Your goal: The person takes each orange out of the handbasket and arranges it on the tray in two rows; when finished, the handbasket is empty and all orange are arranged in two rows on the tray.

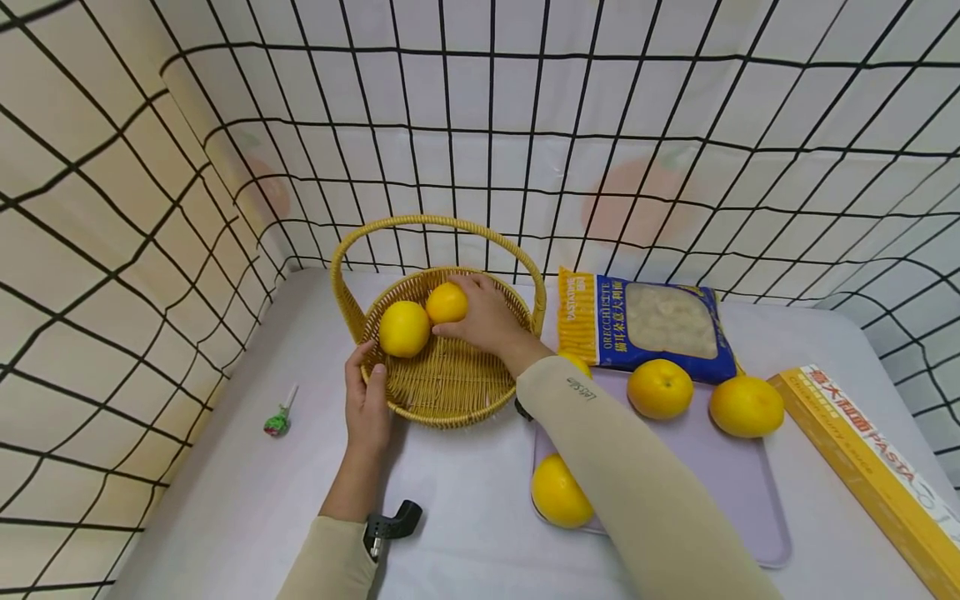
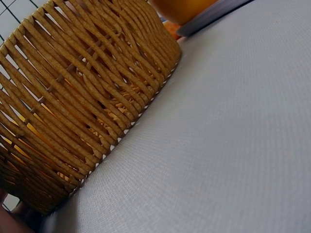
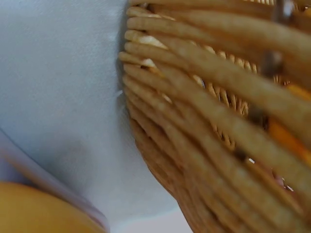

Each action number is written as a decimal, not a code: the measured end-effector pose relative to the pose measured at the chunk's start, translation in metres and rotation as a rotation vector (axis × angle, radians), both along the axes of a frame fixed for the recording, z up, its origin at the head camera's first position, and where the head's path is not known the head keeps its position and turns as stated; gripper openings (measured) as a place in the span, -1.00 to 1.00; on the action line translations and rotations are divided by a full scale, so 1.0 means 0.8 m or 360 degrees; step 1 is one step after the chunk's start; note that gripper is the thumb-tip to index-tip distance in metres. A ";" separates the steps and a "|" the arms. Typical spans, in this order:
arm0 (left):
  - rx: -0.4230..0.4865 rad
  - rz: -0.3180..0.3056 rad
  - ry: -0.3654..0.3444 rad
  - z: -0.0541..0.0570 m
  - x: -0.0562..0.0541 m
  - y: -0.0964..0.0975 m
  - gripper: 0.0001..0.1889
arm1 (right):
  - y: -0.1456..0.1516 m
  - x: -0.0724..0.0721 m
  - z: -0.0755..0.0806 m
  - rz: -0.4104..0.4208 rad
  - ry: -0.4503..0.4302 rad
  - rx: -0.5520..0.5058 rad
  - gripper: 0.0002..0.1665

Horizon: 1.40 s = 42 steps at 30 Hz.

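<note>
A wicker basket point(image 1: 442, 400) with a tall arched handle stands on the table in the head view. My left hand point(image 1: 367, 408) grips its left rim, the thumb over the edge. Inside the basket, my right hand point(image 1: 487, 317) holds an orange point(image 1: 447, 302) near the back wall. Another orange point(image 1: 405, 329) lies just left of it in the basket. Both wrist views show mostly the basket's woven side, close up; the right wrist view does not show the right hand.
Right of the basket, a lilac tray point(image 1: 720, 492) carries several oranges, partly hidden by my right sleeve. Behind it lies a blue-and-yellow pasta bag point(image 1: 667, 325); a long pasta box point(image 1: 870, 467) lies far right. A lollipop point(image 1: 279, 418) lies left. Black wire mesh point(image 1: 491, 133) surrounds the table.
</note>
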<state>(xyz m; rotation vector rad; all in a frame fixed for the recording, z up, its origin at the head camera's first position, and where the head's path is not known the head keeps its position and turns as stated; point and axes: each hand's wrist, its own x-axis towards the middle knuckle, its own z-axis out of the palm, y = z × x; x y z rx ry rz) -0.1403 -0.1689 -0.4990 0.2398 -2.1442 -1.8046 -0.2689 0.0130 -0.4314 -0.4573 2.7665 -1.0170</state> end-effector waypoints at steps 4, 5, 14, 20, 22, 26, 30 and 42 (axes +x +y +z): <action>0.0017 -0.0001 0.0003 -0.002 -0.001 0.000 -0.57 | 0.001 -0.001 -0.002 -0.0002 0.0004 0.0032 0.03; 0.0022 -0.0001 0.0005 -0.002 -0.001 0.000 -0.57 | 0.001 -0.001 -0.002 -0.0002 0.0009 0.0048 0.02; 0.0017 0.0002 -0.0002 -0.002 -0.001 -0.001 -0.57 | 0.001 0.004 0.002 -0.0021 0.0036 0.0115 -0.05; 0.0014 0.0006 -0.0010 -0.001 0.000 -0.001 -0.57 | 0.000 0.017 0.016 -0.0051 0.0031 0.0160 -0.08; 0.0015 0.0010 -0.0009 -0.001 0.001 -0.001 -0.57 | -0.001 0.022 0.023 -0.0053 0.0033 0.0154 -0.08; 0.0017 0.0006 -0.0001 0.000 0.001 0.000 -0.56 | -0.002 0.030 0.036 -0.0075 0.0031 0.0127 -0.05; 0.0011 0.0014 -0.0014 0.001 0.000 0.001 -0.56 | -0.002 0.034 0.045 -0.0082 0.0040 0.0111 -0.04; -0.0001 0.0014 -0.0027 0.000 0.001 -0.001 -0.55 | 0.011 0.056 0.074 0.0026 0.0137 0.0044 -0.03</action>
